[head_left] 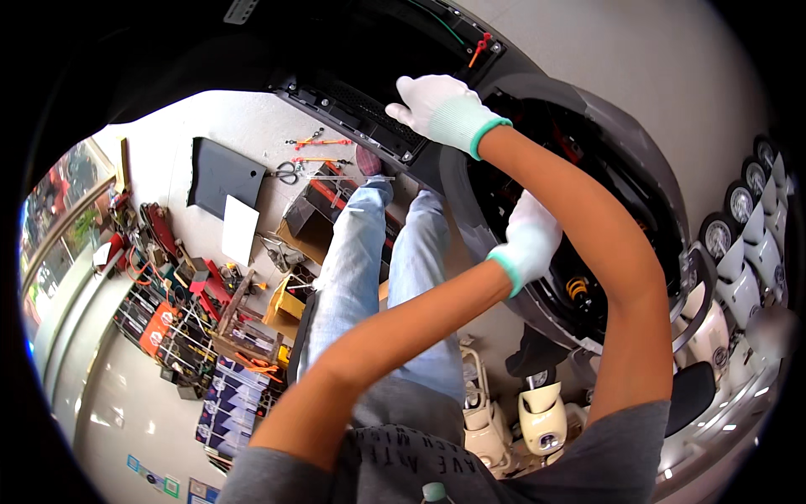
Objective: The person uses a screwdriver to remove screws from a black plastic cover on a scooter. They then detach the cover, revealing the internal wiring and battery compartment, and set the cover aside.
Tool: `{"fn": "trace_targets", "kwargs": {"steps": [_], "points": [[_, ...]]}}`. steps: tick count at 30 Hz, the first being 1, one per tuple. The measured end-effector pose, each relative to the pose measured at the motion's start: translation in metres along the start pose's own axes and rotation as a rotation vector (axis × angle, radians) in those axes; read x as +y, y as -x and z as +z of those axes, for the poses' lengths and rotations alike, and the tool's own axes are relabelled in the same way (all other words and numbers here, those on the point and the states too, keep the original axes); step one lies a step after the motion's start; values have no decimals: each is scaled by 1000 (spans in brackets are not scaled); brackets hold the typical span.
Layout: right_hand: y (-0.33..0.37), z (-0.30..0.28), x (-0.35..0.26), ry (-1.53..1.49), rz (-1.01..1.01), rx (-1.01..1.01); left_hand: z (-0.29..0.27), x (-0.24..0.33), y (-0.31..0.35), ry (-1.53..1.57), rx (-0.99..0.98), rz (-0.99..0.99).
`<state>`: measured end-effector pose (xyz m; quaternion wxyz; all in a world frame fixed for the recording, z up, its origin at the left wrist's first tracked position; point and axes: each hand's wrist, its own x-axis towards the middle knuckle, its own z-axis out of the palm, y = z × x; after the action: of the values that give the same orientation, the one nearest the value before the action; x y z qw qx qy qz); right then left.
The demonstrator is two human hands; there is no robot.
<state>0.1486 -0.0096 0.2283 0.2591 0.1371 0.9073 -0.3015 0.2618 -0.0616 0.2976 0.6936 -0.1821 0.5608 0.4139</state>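
My right hand (441, 105), in a white knitted glove with a mint cuff, is over the black inner strip (361, 109) of a dark vehicle body. Its thumb and a finger point apart, and nothing shows in it. In a matching glove, my left hand (536, 239) reaches into a round, dark-rimmed opening (621, 168) in the body. My right forearm crosses in front of it, and its fingers are hidden. Inside the opening are dark parts and a yellow coil spring (578, 290). A small red and orange piece (480, 50) is fixed near the strip's far end.
On the floor at left are a black panel (222, 176), a white sheet (241, 228), scissors (288, 173) and orange-red pieces (323, 142). An open carton (306, 223) stands by my legs. Tools crowd the lower left. Cream scooters (541, 416) and wheels (718, 235) line the right.
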Motion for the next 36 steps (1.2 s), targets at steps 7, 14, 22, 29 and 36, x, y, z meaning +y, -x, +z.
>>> {"fn": "trace_targets", "kwargs": {"steps": [7,14,22,29,36], "points": [[-8,-15,17,2,6,-98,-13,-23,-125,509,184,37],[-6,-23,39,93,-75,-200,-28,-30,-165,680,248,67],[6,-32,62,66,-322,-38,-26,-20,-176,726,231,96],[7,-32,60,167,-790,-23,9,-16,-182,759,213,104],[21,-13,33,292,-786,19,18,-12,-183,761,205,115]]}}
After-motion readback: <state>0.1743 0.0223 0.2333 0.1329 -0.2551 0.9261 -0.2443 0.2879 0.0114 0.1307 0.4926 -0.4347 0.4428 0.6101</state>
